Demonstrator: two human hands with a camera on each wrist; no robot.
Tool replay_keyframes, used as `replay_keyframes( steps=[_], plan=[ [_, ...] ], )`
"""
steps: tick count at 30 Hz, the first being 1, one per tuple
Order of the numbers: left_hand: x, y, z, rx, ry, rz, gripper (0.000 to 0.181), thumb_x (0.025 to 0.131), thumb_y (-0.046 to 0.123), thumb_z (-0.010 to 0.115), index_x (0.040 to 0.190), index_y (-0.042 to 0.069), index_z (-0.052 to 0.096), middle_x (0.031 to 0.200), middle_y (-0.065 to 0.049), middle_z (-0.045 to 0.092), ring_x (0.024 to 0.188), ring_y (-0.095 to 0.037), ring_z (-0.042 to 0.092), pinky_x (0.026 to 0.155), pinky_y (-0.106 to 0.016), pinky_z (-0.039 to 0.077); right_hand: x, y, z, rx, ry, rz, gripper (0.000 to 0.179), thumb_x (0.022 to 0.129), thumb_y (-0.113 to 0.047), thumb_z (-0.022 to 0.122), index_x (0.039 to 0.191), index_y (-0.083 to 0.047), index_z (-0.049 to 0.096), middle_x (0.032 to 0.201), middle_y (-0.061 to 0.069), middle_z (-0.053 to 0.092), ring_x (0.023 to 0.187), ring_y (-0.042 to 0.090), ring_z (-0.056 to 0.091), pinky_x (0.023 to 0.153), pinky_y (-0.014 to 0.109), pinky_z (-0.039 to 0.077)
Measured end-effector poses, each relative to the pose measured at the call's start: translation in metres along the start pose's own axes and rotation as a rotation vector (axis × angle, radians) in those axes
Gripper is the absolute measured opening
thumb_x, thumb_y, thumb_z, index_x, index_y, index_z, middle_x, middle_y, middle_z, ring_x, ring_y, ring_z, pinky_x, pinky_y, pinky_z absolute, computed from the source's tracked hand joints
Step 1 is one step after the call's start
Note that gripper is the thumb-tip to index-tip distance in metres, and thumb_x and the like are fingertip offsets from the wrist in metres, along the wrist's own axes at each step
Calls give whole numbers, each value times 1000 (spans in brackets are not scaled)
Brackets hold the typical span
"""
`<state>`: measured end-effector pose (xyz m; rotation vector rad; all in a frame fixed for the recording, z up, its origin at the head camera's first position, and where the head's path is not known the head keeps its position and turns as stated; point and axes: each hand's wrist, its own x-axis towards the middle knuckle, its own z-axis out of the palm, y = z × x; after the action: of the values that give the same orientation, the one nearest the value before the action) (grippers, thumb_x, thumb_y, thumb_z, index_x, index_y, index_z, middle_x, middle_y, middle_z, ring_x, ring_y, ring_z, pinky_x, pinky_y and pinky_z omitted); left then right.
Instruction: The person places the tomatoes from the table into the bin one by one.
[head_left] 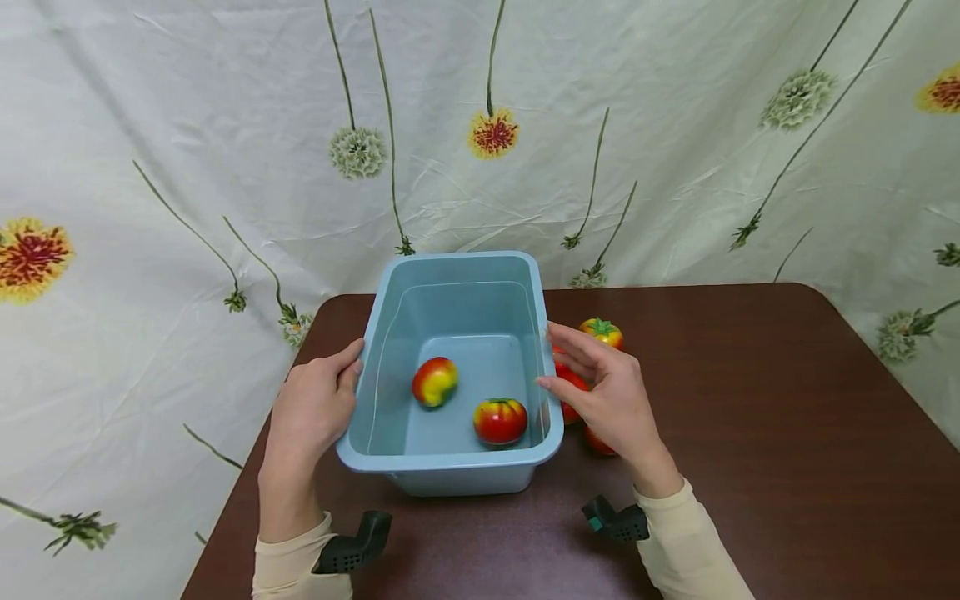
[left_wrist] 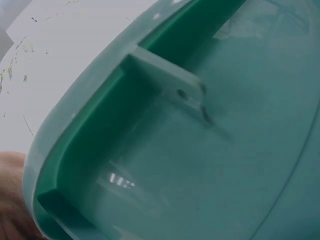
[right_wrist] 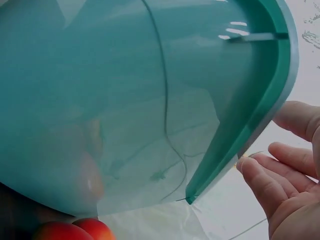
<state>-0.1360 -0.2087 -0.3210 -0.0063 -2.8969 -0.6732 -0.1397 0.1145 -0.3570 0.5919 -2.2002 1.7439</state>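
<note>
A light blue plastic tub (head_left: 450,462) is between my two hands. Inside lie a red-and-yellow fruit (head_left: 435,382) and a red tomato (head_left: 500,421) with a yellowish top. My left hand (head_left: 313,404) grips the left rim; only part of it shows in the left wrist view, beyond the rim. At the right rim my right hand (head_left: 603,387) pinches the edge, thumb over it and fingers on the outer side. In the right wrist view that thumb (right_wrist: 295,117) passes behind the rim. Whether the tub's base touches the table cannot be told.
Several red tomatoes (head_left: 602,332) lie on the dark brown table (head_left: 750,417) right of the tub, partly hidden by my right hand. A white flowered cloth (head_left: 450,200) hangs behind the table. Both wrists carry black camera mounts (head_left: 352,542).
</note>
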Motion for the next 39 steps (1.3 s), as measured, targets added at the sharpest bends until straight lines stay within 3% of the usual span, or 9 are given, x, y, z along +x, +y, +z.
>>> replay_keyframes(
  steps=[8,16,22,29,36,39],
  plan=[
    [1,1,1,1,-4,-14,43,101,18,50,142,7,49,117,-29,66,80,-31,62,58,-31,38,1,4,-11,-21,54,38,50,82,-8,77,130,-5,62,128,12,66,112,19,67,88,28,52],
    [0,1,1,1,5,-2,42,100,16,50,141,5,50,120,-29,64,80,-33,63,58,-32,38,3,9,-29,55,8,81,49,83,-6,76,130,-3,61,130,18,63,112,5,65,90,28,52],
    [0,1,2,-1,13,3,42,100,15,50,141,5,50,118,-29,65,80,-32,62,58,-33,38,3,21,-54,6,-141,174,50,84,-12,76,131,-7,60,131,14,63,111,8,66,93,26,51],
    [-1,0,2,-8,-2,-9,43,101,17,50,142,6,49,90,-24,69,69,-27,58,55,-31,37,-3,49,-86,11,-286,269,49,85,-9,74,132,-5,59,132,15,62,112,8,65,92,26,52],
    [-1,1,2,-12,-1,-11,43,101,17,50,142,6,49,83,-22,68,65,-24,56,54,-30,36,-13,83,-108,91,-408,270,47,85,0,68,131,2,57,129,5,65,115,10,63,91,32,54],
    [-1,1,1,-12,-3,-15,43,101,17,50,142,6,49,82,-21,68,65,-24,56,54,-30,36,-17,99,-114,140,-451,273,48,85,2,66,132,4,55,133,11,62,120,16,62,94,31,52]
  ],
)
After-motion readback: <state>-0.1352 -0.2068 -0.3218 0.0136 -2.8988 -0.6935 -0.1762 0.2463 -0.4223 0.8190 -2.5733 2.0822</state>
